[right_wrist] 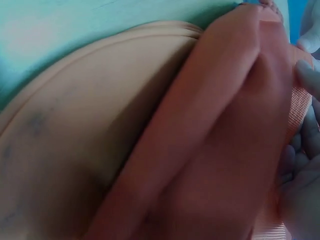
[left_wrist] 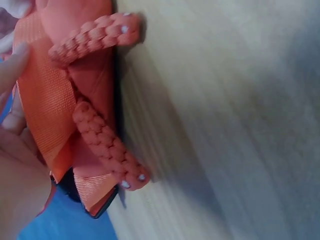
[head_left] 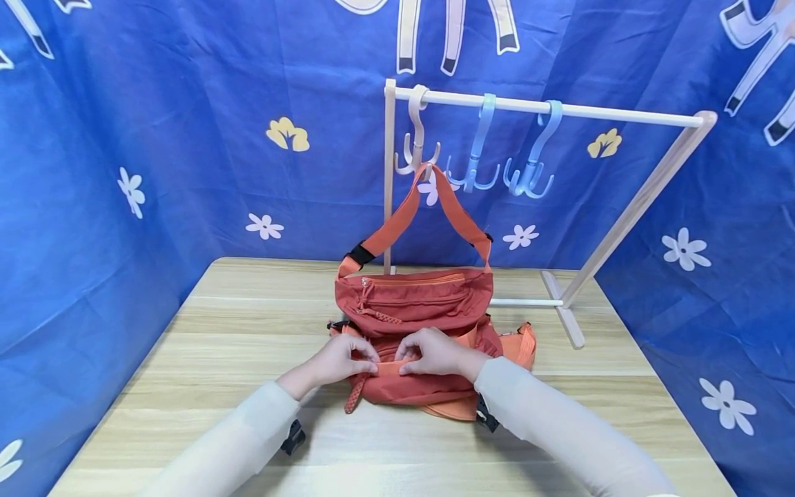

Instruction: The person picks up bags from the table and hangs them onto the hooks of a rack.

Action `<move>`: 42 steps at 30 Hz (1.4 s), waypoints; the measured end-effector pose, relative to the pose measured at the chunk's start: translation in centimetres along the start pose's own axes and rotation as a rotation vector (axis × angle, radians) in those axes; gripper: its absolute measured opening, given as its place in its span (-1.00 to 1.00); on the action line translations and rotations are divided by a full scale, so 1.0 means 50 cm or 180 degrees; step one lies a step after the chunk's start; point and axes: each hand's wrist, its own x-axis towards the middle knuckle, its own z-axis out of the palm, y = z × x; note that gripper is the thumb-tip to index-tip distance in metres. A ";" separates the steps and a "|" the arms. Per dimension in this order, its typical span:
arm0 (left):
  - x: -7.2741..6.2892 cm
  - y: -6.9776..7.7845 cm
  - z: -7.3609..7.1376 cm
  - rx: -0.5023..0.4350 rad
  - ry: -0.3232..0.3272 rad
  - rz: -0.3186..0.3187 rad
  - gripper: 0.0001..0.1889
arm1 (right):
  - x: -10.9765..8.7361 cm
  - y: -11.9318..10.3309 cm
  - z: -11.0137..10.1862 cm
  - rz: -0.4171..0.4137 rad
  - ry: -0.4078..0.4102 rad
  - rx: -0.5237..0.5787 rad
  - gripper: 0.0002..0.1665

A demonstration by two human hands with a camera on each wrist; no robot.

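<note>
A red bag (head_left: pixel 410 392) with orange trim lies on the wooden table. My left hand (head_left: pixel 340 359) pinches its orange webbing strap (head_left: pixel 389 368) between thumb and fingers. A short way to the right along that strap, my right hand (head_left: pixel 437 353) pinches it too. Two braided zipper pulls (left_wrist: pixel 107 145) hang beside the strap in the left wrist view. Red fabric (right_wrist: pixel 215 140) and a flat orange panel (right_wrist: pixel 100 95) fill most of the right wrist view. Just behind, a red waist bag (head_left: pixel 428 293) hangs by its orange strap from a beige hook (head_left: pixel 417 138).
A rack with a white rail (head_left: pixel 621 115) and wooden legs (head_left: pixel 640 207) stands behind the bags. Two blue hooks (head_left: pixel 478 152) hang from it, right of the beige one. Blue patterned cloth (head_left: pixel 186 138) encloses the table (head_left: pixel 248 324) at the back and sides.
</note>
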 end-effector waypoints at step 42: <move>0.002 0.094 -0.042 -0.0342 -0.0619 0.0048 -0.91 | -0.061 -0.030 -0.074 -0.0574 0.0165 -0.0244 -0.73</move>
